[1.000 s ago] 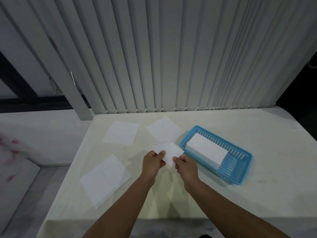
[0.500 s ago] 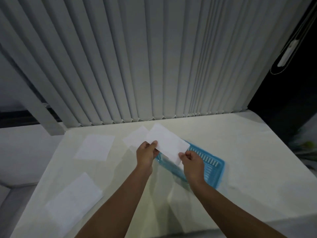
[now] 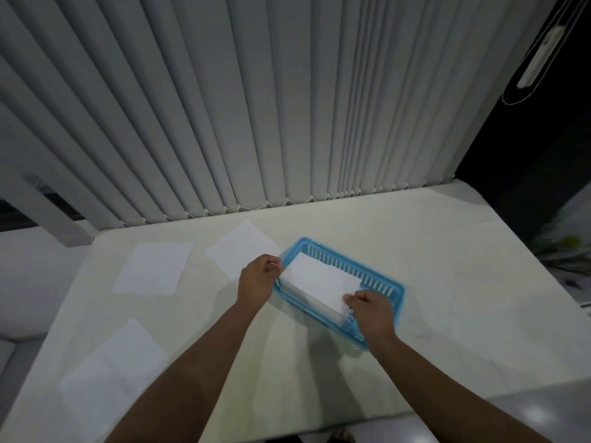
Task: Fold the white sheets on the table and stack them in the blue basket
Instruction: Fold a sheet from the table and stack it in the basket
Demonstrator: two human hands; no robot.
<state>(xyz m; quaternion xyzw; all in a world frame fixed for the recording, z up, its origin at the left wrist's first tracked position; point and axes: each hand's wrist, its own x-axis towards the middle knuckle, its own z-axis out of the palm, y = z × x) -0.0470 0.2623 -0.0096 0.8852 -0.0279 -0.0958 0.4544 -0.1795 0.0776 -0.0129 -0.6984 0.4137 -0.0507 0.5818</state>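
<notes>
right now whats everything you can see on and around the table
table: one, cream, under everything
blue basket: one, right of centre on the table
folded sheet: one, white, in the blue basket, held at both ends
stacked sheets: count unclear, white, edges under the folded sheet
flat sheets: three, white, far left, far centre, near left
blinds: grey vertical slats behind the table
left hand: pinching the folded sheet's left end
right hand: pinching its right end
</notes>
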